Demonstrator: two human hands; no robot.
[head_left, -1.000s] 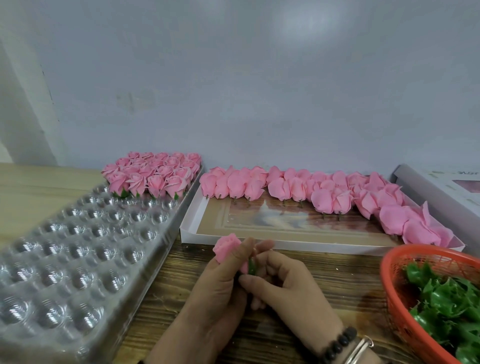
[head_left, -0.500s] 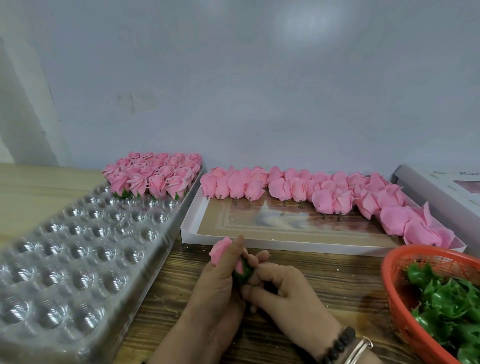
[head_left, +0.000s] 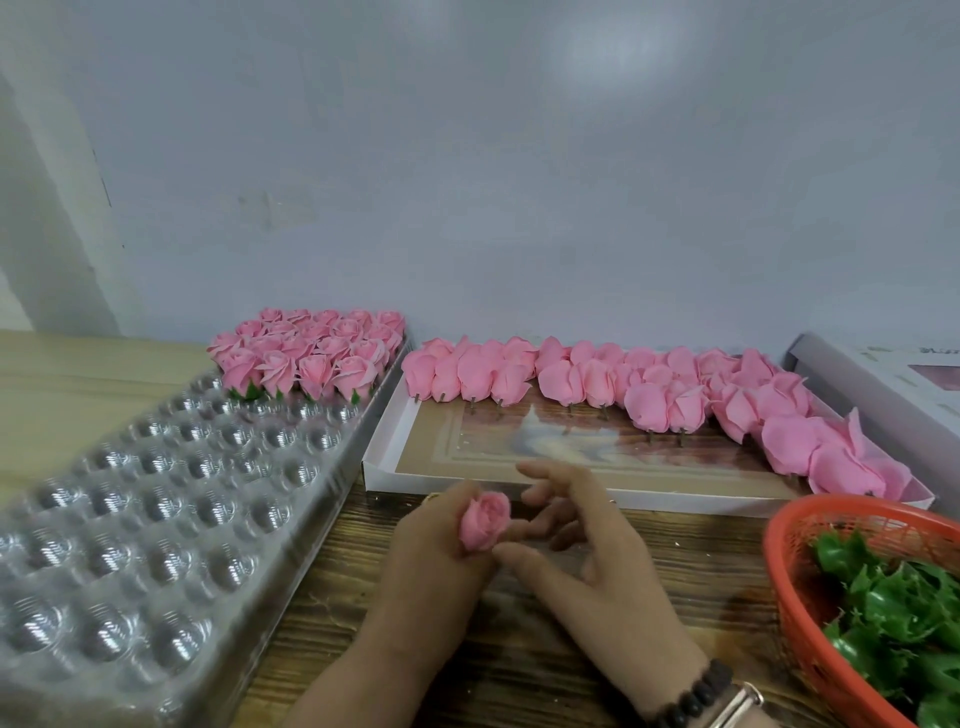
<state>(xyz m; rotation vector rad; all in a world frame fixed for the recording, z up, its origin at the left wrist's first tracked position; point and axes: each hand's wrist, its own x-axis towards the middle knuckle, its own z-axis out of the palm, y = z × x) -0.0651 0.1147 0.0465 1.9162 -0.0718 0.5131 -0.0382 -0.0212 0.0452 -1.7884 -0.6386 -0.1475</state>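
Left hand (head_left: 436, 556) is observed curled round a pink rose head (head_left: 485, 527), bloom pointed up. Right hand (head_left: 587, 566) is held just beside it, fingers (head_left: 545, 475) loosely spread, nothing gripped; thumb tip lies near the bloom's base. Forearms are angled inward.

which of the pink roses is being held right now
The single rose gripped by the left hand over the wooden table; all the others sit in the clear blister tray or lie in the white box.

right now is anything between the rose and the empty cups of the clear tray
Nothing visible. The left hand holds the rose just right of the clear tray, its near cups empty; the right hand sits on the other side.
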